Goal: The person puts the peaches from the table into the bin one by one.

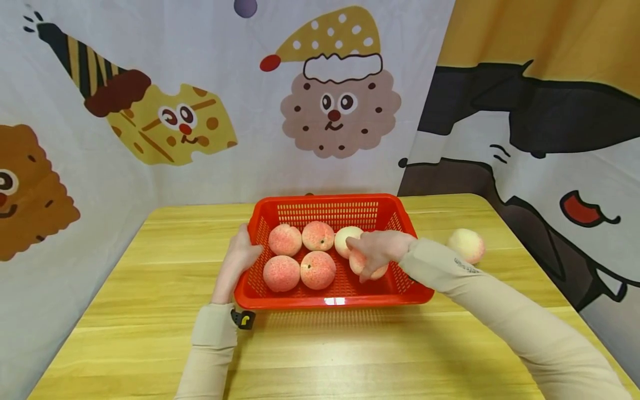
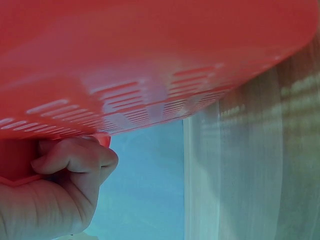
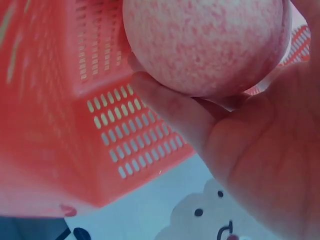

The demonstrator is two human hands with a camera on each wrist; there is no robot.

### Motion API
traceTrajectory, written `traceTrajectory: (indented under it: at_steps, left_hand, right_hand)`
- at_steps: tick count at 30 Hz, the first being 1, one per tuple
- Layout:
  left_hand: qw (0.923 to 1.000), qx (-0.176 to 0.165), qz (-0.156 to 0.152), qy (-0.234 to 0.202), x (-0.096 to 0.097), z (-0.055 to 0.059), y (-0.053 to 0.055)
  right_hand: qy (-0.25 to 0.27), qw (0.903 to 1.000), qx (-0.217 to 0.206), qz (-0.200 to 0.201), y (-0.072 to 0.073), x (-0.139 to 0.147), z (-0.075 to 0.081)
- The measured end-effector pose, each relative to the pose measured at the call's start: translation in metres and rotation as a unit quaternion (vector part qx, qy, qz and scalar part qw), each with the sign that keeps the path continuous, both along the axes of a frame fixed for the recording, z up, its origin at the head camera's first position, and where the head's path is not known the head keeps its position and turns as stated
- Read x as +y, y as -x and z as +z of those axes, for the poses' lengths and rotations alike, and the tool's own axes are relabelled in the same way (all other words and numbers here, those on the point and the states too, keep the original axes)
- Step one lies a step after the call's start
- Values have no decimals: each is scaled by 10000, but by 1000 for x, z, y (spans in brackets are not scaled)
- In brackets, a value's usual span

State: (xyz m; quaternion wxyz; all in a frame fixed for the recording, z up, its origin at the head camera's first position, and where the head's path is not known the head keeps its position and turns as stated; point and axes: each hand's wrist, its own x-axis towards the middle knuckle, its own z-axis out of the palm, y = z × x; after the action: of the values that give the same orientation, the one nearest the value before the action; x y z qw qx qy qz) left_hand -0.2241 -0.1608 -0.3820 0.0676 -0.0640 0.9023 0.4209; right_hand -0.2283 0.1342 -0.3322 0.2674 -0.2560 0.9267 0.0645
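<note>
A red plastic basket (image 1: pixel 330 301) with slotted walls holds several pink peaches (image 1: pixel 318 270). My left hand (image 1: pixel 242 251) grips the basket's left rim, its fingers curled over the edge in the left wrist view. Inside the right part of the basket, my right hand (image 1: pixel 382 248) holds a peach (image 3: pixel 205 45), thumb and fingers curved round it. Part of that peach is hidden by the hand in the head view. A paler peach (image 1: pixel 346 242) lies just left of the right hand's fingers.
One more pale peach (image 1: pixel 466 245) rests on the wooden table (image 1: pixel 320 355), right of the basket beyond my right forearm. A curtain (image 1: pixel 215 33) printed with cartoon figures hangs behind the table.
</note>
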Motion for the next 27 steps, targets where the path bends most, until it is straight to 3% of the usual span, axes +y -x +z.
traceTrajectory:
  at_steps: [4, 11, 27]
  left_hand:
    - [10000, -18, 24, -40, 0, 0, -1]
    - [10000, -61, 75, -25, -1, -1, -1]
    - [9999, 1, 94, 72, 0, 0, -3]
  right_hand:
    - [-121, 9998, -17, -132, -3, -8, -6]
    - [-259, 9988, 390, 176, -7, -14, -13]
    - [560, 9955, 746, 140, -7, -17, -23]
